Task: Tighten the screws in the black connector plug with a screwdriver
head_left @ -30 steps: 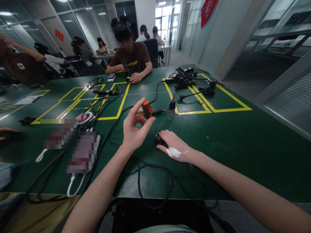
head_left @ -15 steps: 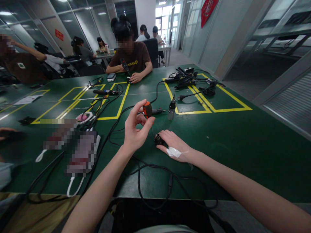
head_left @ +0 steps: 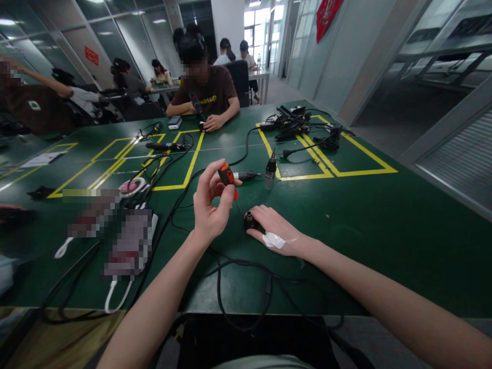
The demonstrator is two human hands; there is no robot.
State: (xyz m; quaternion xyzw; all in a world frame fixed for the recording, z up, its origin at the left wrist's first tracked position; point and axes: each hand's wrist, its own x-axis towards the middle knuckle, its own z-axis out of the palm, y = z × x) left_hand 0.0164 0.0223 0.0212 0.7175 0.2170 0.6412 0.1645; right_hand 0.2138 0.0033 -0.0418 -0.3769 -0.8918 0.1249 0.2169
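Note:
My left hand [head_left: 211,205] is closed around the handle of a small orange and black screwdriver [head_left: 226,176]. Its thin shaft slants down toward a black round-ended part [head_left: 249,221] lying on the green table; whether the tip touches it I cannot tell. My right hand [head_left: 271,228] presses that part to the tabletop, fingers curled over it and hiding most of it. White tape covers the base of my right thumb. Just beyond the hands lie a silver and dark pen-shaped tool [head_left: 248,176] and an upright black tool [head_left: 270,170] with a clear lower end.
Black cables [head_left: 246,264] loop across the table [head_left: 369,230] near me. Two phone-like devices [head_left: 130,241] with white cords lie to the left. A pile of black cords and adapters [head_left: 290,123] sits far right. Across the table a person [head_left: 215,87] works with a tool.
The screwdriver's handle has tilted to the left, with my left fingers shifting along with it. My right hand keeps its place on the black part.

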